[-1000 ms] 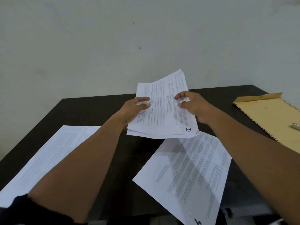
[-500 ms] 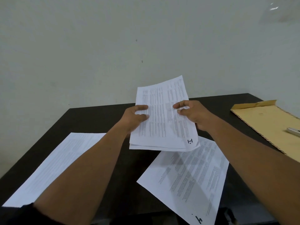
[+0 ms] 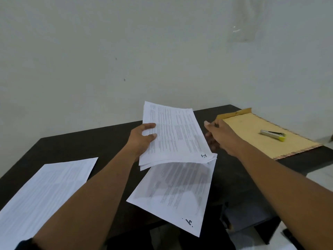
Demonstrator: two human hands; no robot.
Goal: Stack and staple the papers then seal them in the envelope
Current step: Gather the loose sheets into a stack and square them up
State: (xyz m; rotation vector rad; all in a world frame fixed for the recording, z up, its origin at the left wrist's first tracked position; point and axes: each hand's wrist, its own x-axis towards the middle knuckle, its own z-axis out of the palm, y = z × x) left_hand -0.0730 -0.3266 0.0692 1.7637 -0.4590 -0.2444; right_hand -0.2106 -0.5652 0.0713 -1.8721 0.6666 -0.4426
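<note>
My left hand [image 3: 141, 139] grips the left edge of a small stack of printed papers [image 3: 176, 136], held above the dark table [image 3: 81, 143]. My right hand [image 3: 219, 137] is off the stack, just to its right, fingers apart and holding nothing. A single printed sheet [image 3: 176, 193] lies on the table under the stack and hangs over the front edge. Another sheet [image 3: 43, 193] lies at the left. The brown envelope [image 3: 255, 136] lies at the right with a silver and yellow stapler [image 3: 273, 135] on it.
A pale wall rises right behind the table's far edge. The envelope overhangs the table's right edge. Below the front right of the table I see a dark object and light floor.
My right hand has let go of the stack and moved right toward the envelope. The left hand alone holds the papers now. The view has shifted, bringing the stapler into sight.
</note>
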